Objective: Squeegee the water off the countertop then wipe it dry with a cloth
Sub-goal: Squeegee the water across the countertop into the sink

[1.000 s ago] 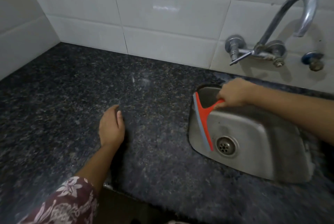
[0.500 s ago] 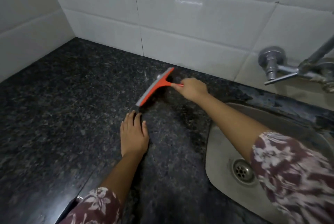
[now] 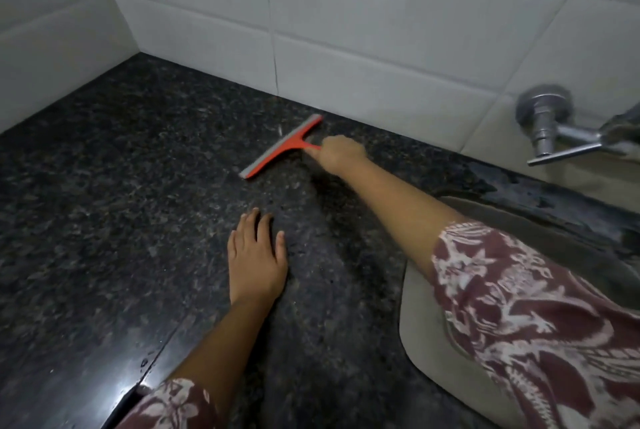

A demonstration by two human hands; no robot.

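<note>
An orange squeegee (image 3: 281, 147) with a grey blade lies slantwise on the dark speckled granite countertop (image 3: 114, 193), close to the back wall. My right hand (image 3: 341, 153) is stretched out and closed on its short orange handle. My left hand (image 3: 256, 257) rests flat on the countertop nearer to me, fingers slightly apart, holding nothing. A few water drops glint on the counter's front edge at the lower left. No cloth is in view.
A steel sink (image 3: 420, 335) is set into the counter on the right, partly hidden by my patterned sleeve. A metal tap (image 3: 550, 127) juts from the white tiled wall (image 3: 363, 30). The counter meets a second tiled wall at the left corner.
My right hand carried the squeegee from over the sink to the counter near the back wall, then a little farther from my left hand. My left hand stayed flat on the counter.
</note>
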